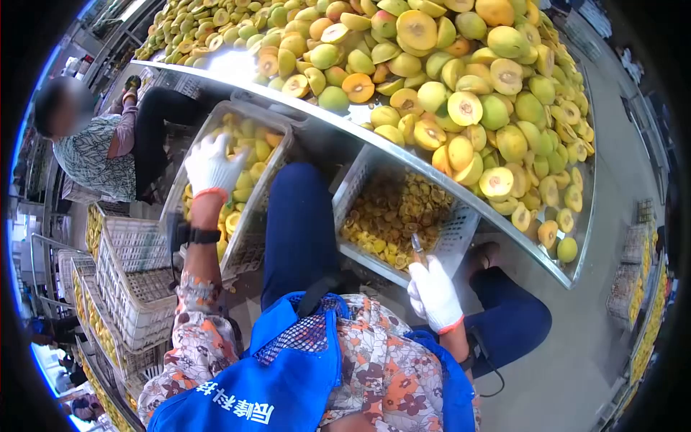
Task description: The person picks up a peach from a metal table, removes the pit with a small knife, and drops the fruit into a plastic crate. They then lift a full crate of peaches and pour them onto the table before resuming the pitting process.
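My left hand (214, 165), in a white glove with an orange cuff, is over a crate (282, 147) of halved yellow peaches (253, 147). Its fingers are apart, and no fruit shows in its grip. In my right hand (434, 294), gloved the same way, is a small pitting knife (417, 245) with a short metal end pointing up and away from me. That hand is above the near right edge of a second crate (461, 230), which holds brown pits and yellow scraps (396, 216).
A metal table (317, 109) heaped with whole and halved peaches (497, 115) spans the far side. A co-worker (93, 144) sits at the left. Stacked white crates (140, 270) stand at my left, more fruit crates (633, 270) far right. My knees flank the scrap crate.
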A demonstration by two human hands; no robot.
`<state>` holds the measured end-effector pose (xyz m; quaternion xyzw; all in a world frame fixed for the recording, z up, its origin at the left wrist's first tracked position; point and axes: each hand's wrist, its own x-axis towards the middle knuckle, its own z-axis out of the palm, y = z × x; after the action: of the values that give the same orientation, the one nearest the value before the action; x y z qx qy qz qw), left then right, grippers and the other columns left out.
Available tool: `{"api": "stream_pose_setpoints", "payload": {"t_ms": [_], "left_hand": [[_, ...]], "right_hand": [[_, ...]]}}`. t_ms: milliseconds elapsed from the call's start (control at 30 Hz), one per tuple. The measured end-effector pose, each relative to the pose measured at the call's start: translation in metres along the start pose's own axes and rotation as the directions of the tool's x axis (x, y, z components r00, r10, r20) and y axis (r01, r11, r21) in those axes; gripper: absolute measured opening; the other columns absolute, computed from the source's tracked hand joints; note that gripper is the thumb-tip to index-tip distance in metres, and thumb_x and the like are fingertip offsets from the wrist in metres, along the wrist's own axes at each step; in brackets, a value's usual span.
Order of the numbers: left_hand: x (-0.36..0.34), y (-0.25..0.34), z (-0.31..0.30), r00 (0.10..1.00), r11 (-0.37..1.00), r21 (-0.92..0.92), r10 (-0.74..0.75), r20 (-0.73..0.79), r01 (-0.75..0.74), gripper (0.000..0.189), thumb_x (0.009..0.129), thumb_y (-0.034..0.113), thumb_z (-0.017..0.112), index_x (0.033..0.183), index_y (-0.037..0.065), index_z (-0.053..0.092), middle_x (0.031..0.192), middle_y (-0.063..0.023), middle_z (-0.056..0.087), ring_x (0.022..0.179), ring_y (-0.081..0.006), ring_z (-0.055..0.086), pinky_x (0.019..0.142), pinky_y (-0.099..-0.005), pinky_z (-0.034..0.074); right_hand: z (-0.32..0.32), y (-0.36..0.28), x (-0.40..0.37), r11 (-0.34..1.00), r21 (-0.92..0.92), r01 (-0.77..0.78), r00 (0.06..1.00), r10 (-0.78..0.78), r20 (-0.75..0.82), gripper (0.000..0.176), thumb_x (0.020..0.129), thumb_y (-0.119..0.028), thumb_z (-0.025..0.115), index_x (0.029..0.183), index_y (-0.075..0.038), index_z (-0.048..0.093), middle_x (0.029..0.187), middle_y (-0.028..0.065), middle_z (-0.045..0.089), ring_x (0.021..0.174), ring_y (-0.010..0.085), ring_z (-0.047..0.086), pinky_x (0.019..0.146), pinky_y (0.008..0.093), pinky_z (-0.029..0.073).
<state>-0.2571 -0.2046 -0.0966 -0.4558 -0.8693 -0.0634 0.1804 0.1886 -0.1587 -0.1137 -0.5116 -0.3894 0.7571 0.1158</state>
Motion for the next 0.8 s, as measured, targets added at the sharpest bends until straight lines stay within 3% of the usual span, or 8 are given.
{"api": "stream_pose_setpoints", "payload": {"t_ms": [100, 300, 433, 567, 667, 733, 767, 800], "left_hand": [[0.04, 0.053, 0.004, 0.935, 0.938, -0.196, 0.23, -0.269, -0.286, 0.04, 0.081, 0.04, 0.075, 0.115, 0.017, 0.071, 0.108, -0.0072, 0.07, 0.102, -0.0316, 0.065, 0.087, -0.0449, 0.052], [0.105, 0.18, 0.054, 0.964, 0.942, -0.22, 0.229, -0.136, -0.255, 0.03, 0.08, 0.034, 0.073, 0.106, 0.017, 0.07, 0.106, -0.0135, 0.064, 0.105, -0.0361, 0.059, 0.088, -0.0506, 0.047], [0.109, 0.201, 0.061, 0.951, 0.923, -0.288, 0.184, -0.25, -0.255, 0.024, 0.075, 0.026, 0.072, 0.098, 0.02, 0.069, 0.099, -0.0109, 0.064, 0.097, -0.0325, 0.06, 0.082, -0.0485, 0.045], [0.098, 0.193, 0.058, 0.899, 0.816, -0.448, 0.184, -0.397, -0.365, 0.025, 0.076, 0.024, 0.074, 0.093, 0.011, 0.062, 0.088, -0.0115, 0.063, 0.089, -0.0349, 0.061, 0.077, -0.0474, 0.046], [0.062, 0.184, 0.026, 0.985, 0.407, -0.905, -0.067, -0.162, -0.122, 0.035, 0.078, 0.02, 0.078, 0.099, 0.004, 0.055, 0.091, -0.015, 0.058, 0.085, -0.0307, 0.061, 0.077, -0.0397, 0.05], [0.028, 0.18, 0.005, 0.992, -0.074, -0.992, -0.065, 0.11, 0.106, 0.036, 0.083, 0.018, 0.079, 0.109, 0.004, 0.058, 0.103, -0.0068, 0.063, 0.099, -0.0143, 0.061, 0.09, -0.0317, 0.052], [0.012, 0.176, 0.0, 0.991, -0.109, -0.985, -0.011, 0.134, 0.132, 0.034, 0.086, 0.014, 0.076, 0.114, 0.003, 0.06, 0.107, -0.0063, 0.065, 0.104, -0.0139, 0.062, 0.096, -0.0312, 0.052], [-0.004, 0.178, -0.001, 0.974, -0.382, -0.897, 0.058, 0.22, 0.225, 0.03, 0.087, 0.008, 0.071, 0.116, 0.003, 0.061, 0.107, -0.0078, 0.066, 0.102, -0.015, 0.064, 0.092, -0.0312, 0.054]], "right_hand": [[0.002, 0.009, 0.013, 0.996, -0.092, -0.009, 0.999, 0.005, -0.035, 0.031, 0.102, -0.03, 0.063, 0.119, -0.007, 0.052, 0.065, 0.0035, 0.057, 0.051, 0.012, 0.053, 0.043, 0.0296, 0.04], [0.004, 0.026, 0.02, 0.719, -0.631, 0.291, 0.914, -0.404, -0.039, 0.038, 0.101, -0.031, 0.061, 0.122, -0.001, 0.053, 0.069, 0.0125, 0.064, 0.06, 0.0229, 0.064, 0.056, 0.0394, 0.049], [0.021, 0.005, 0.004, 0.963, -0.269, 0.014, 0.973, -0.075, -0.217, 0.041, 0.1, -0.026, 0.061, 0.131, -0.002, 0.051, 0.063, 0.0047, 0.056, 0.046, 0.0128, 0.051, 0.042, 0.03, 0.04], [0.025, -0.001, 0.005, 0.965, -0.241, 0.101, 0.978, -0.141, -0.155, 0.036, 0.101, -0.023, 0.06, 0.13, -0.005, 0.051, 0.064, 0.0017, 0.054, 0.046, 0.0092, 0.047, 0.041, 0.0265, 0.037], [0.031, -0.014, 0.004, 0.941, -0.234, 0.244, 0.951, -0.28, -0.132, 0.032, 0.101, -0.022, 0.06, 0.127, -0.005, 0.051, 0.066, 0.0012, 0.055, 0.049, 0.007, 0.049, 0.043, 0.0244, 0.037], [0.037, -0.029, 0.0, 0.931, -0.246, 0.271, 0.938, -0.313, -0.148, 0.031, 0.101, -0.022, 0.061, 0.126, -0.004, 0.052, 0.069, 0.0041, 0.057, 0.051, 0.0107, 0.053, 0.045, 0.0267, 0.04], [0.039, -0.035, -0.001, 0.92, -0.266, 0.289, 0.931, -0.334, -0.144, 0.03, 0.101, -0.021, 0.061, 0.124, -0.003, 0.053, 0.071, 0.0071, 0.06, 0.053, 0.0144, 0.057, 0.048, 0.029, 0.043], [0.036, -0.03, 0.005, 0.789, -0.438, 0.432, 0.847, -0.521, -0.103, 0.03, 0.1, -0.02, 0.063, 0.123, -0.003, 0.054, 0.074, 0.0113, 0.063, 0.056, 0.0212, 0.06, 0.051, 0.033, 0.047]]}}
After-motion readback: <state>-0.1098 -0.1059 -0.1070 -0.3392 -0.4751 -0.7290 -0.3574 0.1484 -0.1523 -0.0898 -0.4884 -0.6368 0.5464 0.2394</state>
